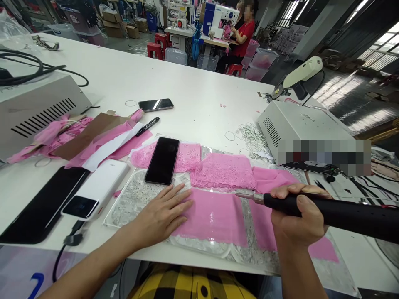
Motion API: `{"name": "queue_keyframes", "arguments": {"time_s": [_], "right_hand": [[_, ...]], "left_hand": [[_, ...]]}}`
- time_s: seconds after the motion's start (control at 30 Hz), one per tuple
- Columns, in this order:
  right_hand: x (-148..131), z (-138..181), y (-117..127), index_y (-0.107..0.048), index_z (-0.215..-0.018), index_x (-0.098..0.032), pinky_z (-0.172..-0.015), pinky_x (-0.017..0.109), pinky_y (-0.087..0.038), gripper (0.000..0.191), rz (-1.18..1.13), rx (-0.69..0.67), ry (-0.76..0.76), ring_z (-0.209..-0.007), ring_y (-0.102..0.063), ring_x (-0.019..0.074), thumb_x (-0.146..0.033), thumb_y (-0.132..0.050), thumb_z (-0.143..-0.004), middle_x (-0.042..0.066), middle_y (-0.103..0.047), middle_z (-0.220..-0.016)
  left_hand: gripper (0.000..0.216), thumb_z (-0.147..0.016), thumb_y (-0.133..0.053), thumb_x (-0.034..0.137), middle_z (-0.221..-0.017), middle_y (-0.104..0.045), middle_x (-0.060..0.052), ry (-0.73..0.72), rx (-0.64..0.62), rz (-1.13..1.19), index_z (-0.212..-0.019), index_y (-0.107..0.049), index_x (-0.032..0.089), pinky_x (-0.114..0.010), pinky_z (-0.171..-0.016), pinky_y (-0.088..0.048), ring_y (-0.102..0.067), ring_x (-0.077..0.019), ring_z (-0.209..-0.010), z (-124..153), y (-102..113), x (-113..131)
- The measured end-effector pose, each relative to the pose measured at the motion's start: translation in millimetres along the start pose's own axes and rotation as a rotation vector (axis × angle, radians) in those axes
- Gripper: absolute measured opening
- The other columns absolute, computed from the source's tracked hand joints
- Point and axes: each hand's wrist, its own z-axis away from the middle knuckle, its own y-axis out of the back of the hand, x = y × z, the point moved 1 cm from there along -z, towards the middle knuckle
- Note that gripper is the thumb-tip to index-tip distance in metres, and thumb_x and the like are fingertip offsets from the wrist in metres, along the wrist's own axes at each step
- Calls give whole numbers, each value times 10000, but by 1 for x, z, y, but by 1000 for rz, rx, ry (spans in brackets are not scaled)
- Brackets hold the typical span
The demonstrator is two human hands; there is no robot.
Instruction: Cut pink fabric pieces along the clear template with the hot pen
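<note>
Right hand (299,216): wrapped snugly round the black-handled tool (352,216), thumb and fingers closed on the grip.
Black-handled tool: over the right part of the work, metal tip (255,197) right at the upper right corner of the flat pink panel (212,216); touching or just above, I can't tell.
Tool's line: long axis nearly level across the view, tip pointing left, rear end running off to the right.
Left hand (166,207): palm down, fingers a little apart on the panel's left side, clamped on nothing.
Pink lace (222,170): lying just beyond the panel, over the same grey-patterned board (127,199).
Step at the corner: looks like steadying the cloth while the tip lines up at its edge.
Next move: calls, I'd judge, for flat cloth, a controlled wrist and left fingers well away from that tip.
</note>
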Motion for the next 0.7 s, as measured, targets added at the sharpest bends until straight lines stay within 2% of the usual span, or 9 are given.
{"name": "queue_keyframes", "arguments": {"time_s": [0.3, 0.7], "right_hand": [[5, 10, -18, -538, -745, -204, -486, 301, -488, 162, -12, -84, -25, -504, -527, 108, -188, -598, -595, -51, -540, -680], [7, 10, -13, -519, -735, -207, -500, 307, -485, 181, 20, -97, -31, -522, -529, 117, -182, -618, -585, -49, -545, -684]], "left_hand": [[364, -1014, -445, 284, -1452, -513, -79, 6, 32, 51, -1335, -564, 158, -521, -1114, -429, -366, -303, -1426, 0, 1, 2], [353, -1006, -465, 284, -1418, -549, -87, 39, 20, 89, -1314, -587, 162, -510, -1120, -421, -396, -298, -1409, 0, 2, 4]]}}
